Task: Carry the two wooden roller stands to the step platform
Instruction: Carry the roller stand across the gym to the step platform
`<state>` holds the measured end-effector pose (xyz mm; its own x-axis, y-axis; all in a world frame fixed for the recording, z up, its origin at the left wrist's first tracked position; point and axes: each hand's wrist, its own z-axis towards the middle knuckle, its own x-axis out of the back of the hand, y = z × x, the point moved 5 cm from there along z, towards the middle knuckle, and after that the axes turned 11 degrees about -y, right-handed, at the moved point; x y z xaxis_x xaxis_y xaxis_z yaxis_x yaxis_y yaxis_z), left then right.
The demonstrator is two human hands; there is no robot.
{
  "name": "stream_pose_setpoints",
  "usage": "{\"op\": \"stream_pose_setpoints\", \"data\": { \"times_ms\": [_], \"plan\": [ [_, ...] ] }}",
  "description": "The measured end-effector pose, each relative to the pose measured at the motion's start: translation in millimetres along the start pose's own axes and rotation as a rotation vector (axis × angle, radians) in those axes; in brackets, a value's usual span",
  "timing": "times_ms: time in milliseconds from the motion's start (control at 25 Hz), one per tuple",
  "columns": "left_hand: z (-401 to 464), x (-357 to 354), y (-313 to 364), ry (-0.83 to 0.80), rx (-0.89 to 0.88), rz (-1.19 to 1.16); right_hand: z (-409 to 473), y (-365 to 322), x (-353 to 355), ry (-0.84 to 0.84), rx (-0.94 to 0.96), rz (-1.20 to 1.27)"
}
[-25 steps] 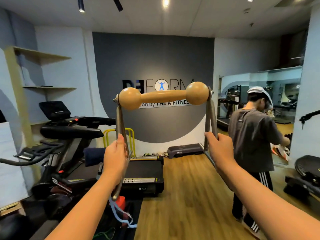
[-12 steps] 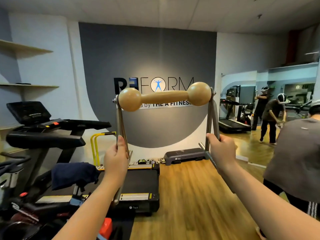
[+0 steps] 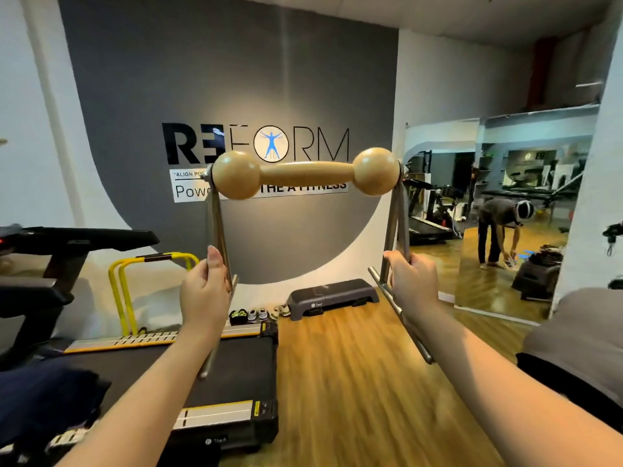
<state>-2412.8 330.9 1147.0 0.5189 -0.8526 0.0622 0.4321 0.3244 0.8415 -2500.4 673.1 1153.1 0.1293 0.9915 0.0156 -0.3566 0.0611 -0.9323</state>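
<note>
I hold one wooden roller stand [image 3: 305, 173] up in front of me: a tan dumbbell-shaped wooden roller between two grey metal side legs. My left hand [image 3: 204, 294] grips the left leg and my right hand [image 3: 413, 286] grips the right leg, both below the roller. The dark grey step platform [image 3: 332, 296] lies on the wooden floor against the far wall, straight ahead below the roller. A second roller stand is not in view.
A black treadmill [image 3: 232, 372] lies low on the left, with yellow hurdles [image 3: 135, 281] and shoes [image 3: 259, 313] behind it. An exercise bike console [image 3: 77, 235] juts in from the left. A person's grey-shirted back [image 3: 573, 338] is close at right. A wall mirror [image 3: 505, 214] fills the right.
I have moved forward: the step platform and the wall logo look larger and closer. The person at right has slid further toward the frame's edge. My grip on the stand is unchanged.
</note>
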Motion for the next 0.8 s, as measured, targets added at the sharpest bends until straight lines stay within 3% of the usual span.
{"op": "stream_pose_setpoints", "data": {
  "times_ms": [440,800],
  "plan": [
    [205,-162,-119,0.005,0.047,-0.084,277,109,-35,-0.053,-0.024,0.084],
    [375,-249,-243,-0.052,0.131,-0.155,480,213,-99,-0.032,-0.055,0.096]
  ]
}}
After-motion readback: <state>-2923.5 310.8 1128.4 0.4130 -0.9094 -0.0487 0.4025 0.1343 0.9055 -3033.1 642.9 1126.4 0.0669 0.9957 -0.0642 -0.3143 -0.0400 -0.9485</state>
